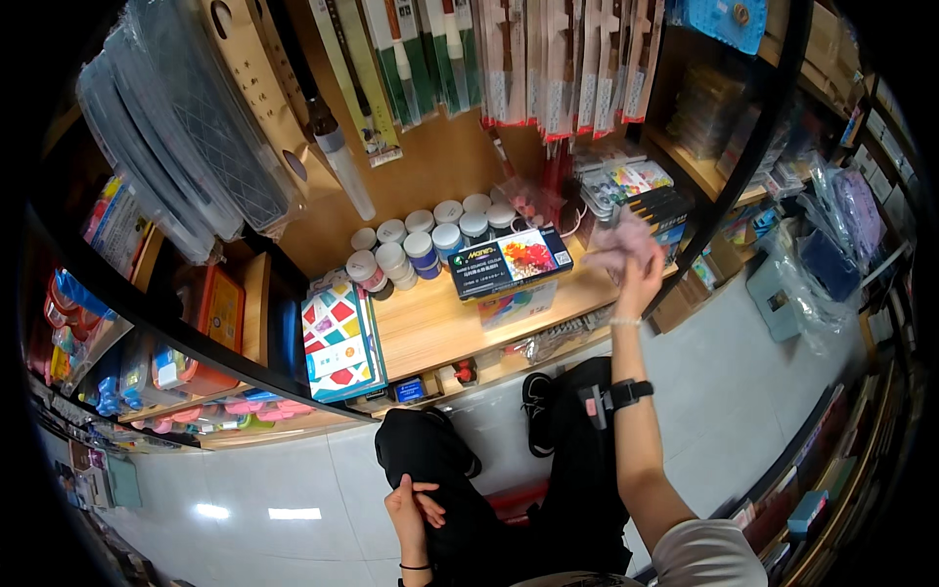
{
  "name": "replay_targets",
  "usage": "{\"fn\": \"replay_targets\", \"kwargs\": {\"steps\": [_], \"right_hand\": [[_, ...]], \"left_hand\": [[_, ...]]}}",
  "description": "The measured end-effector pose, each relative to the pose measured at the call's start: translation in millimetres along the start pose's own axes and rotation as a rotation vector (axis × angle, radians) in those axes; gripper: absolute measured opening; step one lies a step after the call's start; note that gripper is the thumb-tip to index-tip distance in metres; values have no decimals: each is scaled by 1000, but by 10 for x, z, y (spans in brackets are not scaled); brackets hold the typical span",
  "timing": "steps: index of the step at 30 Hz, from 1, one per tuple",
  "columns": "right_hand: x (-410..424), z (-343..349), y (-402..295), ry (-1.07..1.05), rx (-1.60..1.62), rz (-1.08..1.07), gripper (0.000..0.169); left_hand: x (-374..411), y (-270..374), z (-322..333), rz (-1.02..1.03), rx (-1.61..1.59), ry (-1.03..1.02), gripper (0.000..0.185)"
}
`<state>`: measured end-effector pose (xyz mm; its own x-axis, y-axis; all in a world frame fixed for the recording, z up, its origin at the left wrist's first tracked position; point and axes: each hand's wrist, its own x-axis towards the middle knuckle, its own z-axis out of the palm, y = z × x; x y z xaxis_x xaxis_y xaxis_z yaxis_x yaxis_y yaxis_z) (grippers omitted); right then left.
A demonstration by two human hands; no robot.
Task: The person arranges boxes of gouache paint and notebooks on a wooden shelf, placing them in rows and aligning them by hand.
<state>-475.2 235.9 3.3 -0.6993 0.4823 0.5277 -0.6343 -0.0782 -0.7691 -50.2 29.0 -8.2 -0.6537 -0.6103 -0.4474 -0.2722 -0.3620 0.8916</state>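
Note:
My right hand (640, 282) grips a crumpled pinkish-grey cloth (622, 241), slightly blurred, over the right end of the wooden shelf (433, 337). Just beyond the cloth are stacked dark boxes (656, 209) and a clear-lidded paint set (634, 180). To its left, a black Marie's paint box (510, 264) lies on top of another box (517, 304) with a colourful print. My left hand (414, 506) rests by my left knee, fingers loosely apart, with nothing in it.
Lidded paint jars (422, 249) stand in rows behind the boxes. Patterned pads (341, 341) lie at the shelf's left end. Packaged brushes (565, 66) hang above. Black metal posts (763, 125) frame the shelf. A bin (774, 297) with plastic bags stands on the right floor.

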Motion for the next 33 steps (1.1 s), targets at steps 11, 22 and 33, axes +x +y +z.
{"fn": "replay_targets", "kwargs": {"steps": [11,22,33], "right_hand": [[1522,-75,561,-302,-178,226,54],[-273,223,-976,26,618,961,39],[-832,416,485,528,231,944,39]], "left_hand": [[24,16,69,41,-23,-37,55],[12,6,67,28,-10,-20,54],[46,60,151,2,0,-32,54]]}}
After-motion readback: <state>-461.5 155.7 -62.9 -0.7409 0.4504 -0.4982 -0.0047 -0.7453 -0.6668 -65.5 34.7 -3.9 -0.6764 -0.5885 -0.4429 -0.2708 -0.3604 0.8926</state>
